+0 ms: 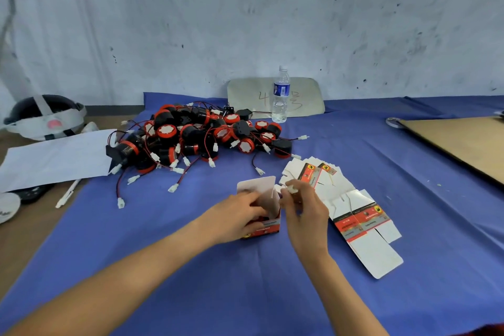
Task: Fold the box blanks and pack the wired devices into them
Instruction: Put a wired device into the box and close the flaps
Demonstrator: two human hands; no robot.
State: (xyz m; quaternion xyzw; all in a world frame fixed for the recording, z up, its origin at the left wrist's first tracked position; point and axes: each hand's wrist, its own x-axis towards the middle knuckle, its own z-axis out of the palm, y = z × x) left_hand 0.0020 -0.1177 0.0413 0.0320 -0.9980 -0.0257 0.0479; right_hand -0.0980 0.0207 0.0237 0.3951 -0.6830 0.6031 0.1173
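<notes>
At the near centre of the desk [191, 267], the left hand [234, 218] grips an erected box [263, 215], fingers curled over its open top edge; the box stands upright on its base with the white lid flap raised. Just right of the box, the right hand [302, 210] pinches a white connector [291, 189] between thumb and fingers above the box mouth. The lead appears to run down into the box, so a device is probably already seated inside, though the interior is hidden by the left hand.

Further right of the box, flat box blanks [360, 215] lie fanned out on the blue cloth. Behind the box, the pile of wired devices [199, 136] sits well apart, leads trailing toward it. A water bottle [281, 95] stands behind the pile.

Risks from this state:
- Lead not fully tucked: closing the flap could trap the connector or wire in the seam, leaving the lid bulged.
- Excess grip by the left hand: the thin walls could crease or the base tabs could spring open.
- Tangled leads in the pile: lifting the next device may drag neighbours off the heap.
</notes>
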